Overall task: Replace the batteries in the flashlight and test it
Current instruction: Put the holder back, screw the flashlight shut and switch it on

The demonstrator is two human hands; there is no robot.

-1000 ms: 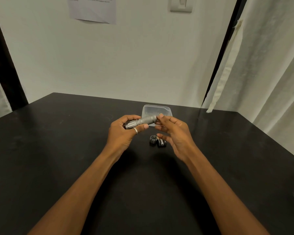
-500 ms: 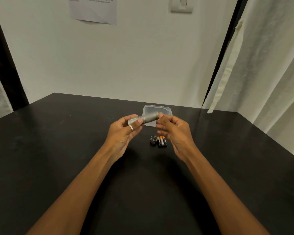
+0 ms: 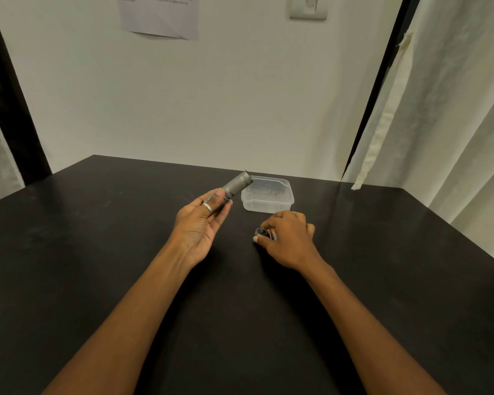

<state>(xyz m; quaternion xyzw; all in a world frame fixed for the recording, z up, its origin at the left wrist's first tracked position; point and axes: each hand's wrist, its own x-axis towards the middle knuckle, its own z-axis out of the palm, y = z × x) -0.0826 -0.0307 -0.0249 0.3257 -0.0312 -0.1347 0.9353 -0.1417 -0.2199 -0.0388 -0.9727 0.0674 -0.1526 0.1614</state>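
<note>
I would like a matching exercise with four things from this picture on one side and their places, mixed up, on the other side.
Things:
1. flashlight
2. batteries
3. plastic box
4. paper sheet

Places:
A. on the wall
B. on the table, behind the right hand
C. in the left hand
D. on the table, at the right hand's fingertips

Pairs: 1-C, 2-D, 3-B, 4-A
</note>
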